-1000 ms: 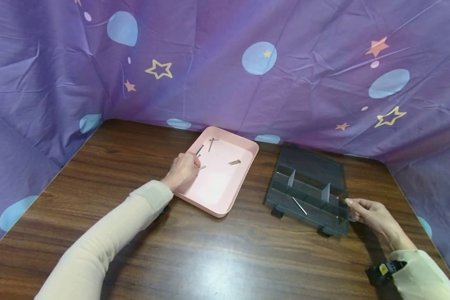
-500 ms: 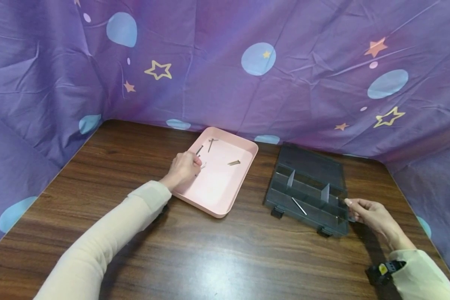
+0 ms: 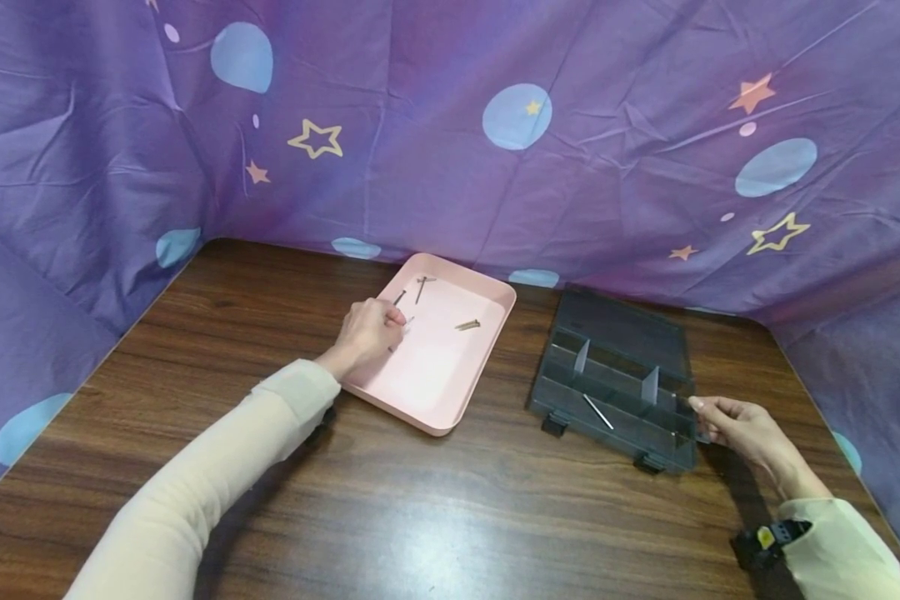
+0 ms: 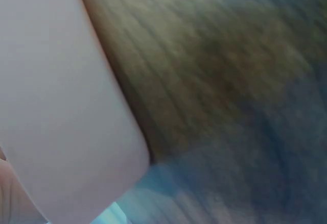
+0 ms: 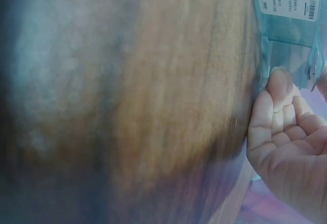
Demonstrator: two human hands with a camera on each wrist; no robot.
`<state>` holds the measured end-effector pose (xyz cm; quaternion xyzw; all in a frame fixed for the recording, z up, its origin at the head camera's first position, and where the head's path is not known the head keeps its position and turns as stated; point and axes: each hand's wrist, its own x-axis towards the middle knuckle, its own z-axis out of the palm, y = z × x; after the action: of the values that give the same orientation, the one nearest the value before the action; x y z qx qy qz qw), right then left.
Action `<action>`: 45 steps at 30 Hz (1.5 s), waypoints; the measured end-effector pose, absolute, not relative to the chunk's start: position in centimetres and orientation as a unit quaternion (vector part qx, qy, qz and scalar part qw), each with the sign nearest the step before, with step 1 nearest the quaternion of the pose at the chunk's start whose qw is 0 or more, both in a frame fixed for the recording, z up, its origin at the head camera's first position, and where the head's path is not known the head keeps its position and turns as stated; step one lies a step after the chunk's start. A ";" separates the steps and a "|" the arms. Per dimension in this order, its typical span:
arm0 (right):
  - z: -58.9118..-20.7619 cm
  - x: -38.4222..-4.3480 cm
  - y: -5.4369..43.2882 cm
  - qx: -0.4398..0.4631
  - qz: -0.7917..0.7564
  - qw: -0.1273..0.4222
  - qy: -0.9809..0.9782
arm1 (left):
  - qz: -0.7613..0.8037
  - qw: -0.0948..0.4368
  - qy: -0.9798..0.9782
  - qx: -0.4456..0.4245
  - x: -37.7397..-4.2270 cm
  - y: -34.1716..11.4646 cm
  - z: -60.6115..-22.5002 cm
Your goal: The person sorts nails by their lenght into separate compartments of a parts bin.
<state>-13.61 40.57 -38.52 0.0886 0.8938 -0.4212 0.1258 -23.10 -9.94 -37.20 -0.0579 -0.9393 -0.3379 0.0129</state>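
Several fasteners (image 3: pixel 467 324) in pink tray (image 3: pixel 431 375) near left hand (image 3: pixel 370 333), apparently pinching one; right hand (image 3: pixel 746 433) grips box (image 3: pixel 592 432)

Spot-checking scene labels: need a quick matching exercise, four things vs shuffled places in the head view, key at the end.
Things
1. The person's left hand
2. The person's right hand
3. Slim, straight silver metal piece
4. Thin brass-coloured metal fasteners

Places
A. In the near row of the dark translucent plastic compartment box
B. Over the left side of the pale pink rectangular tray
C. Lying in the right half of that tray
D. At the right-hand end of that box

Pairs: 1-B, 2-D, 3-A, 4-C
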 end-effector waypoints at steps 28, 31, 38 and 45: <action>-39.0 -13.3 41.1 0.077 -0.472 0.098 0.873 | -0.477 -0.051 -0.871 -0.109 -20.8 0.3 -34.4; -39.1 -13.3 41.0 0.081 -0.464 0.100 0.876 | -0.480 -0.056 -0.868 -0.118 -20.5 1.7 -34.2; -38.7 -13.5 40.8 0.086 -0.405 0.120 0.902 | -0.495 -0.064 -0.856 -0.137 -20.0 4.2 -34.4; -38.4 -13.6 40.7 0.077 -0.408 0.126 0.901 | -0.519 -0.084 -0.839 -0.140 -19.6 6.3 -34.9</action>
<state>-13.57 40.71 -38.44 0.0769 0.9008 -0.4084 0.1257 -19.60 6.31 -34.88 -0.1395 -0.8392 -0.5189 -0.0840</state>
